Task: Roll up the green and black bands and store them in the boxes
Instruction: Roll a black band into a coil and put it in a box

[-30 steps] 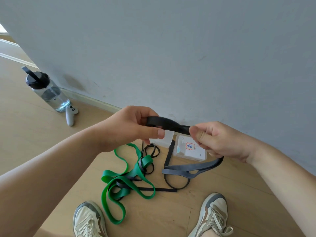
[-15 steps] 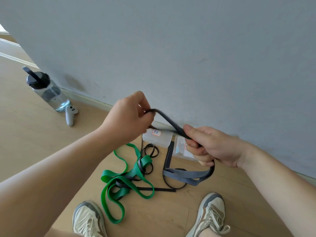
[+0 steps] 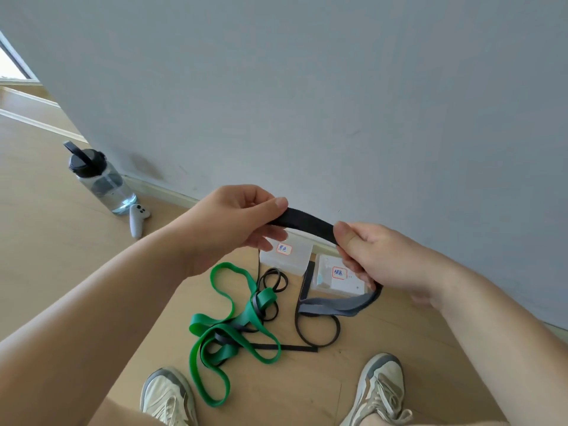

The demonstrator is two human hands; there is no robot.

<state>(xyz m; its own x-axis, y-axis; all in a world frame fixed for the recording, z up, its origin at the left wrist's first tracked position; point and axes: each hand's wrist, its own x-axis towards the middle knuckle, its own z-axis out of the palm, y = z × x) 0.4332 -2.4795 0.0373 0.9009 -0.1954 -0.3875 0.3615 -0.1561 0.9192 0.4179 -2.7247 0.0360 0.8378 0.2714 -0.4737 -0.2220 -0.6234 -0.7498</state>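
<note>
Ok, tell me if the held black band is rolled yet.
Unrolled: the black band spans flat between left hand and right hand, rest hanging loose.

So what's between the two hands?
A short span of black band, pinched by the left hand and right hand, in the head view.

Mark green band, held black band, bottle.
Green band (image 3: 203,321), head view, left fold.
Black band (image 3: 307,224), head view, raised span.
Bottle (image 3: 104,184), head view, clear body.

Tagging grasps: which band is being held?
The wide black band, pinched by the left hand and right hand; the green band and thin black bands lie tangled on the floor.
</note>
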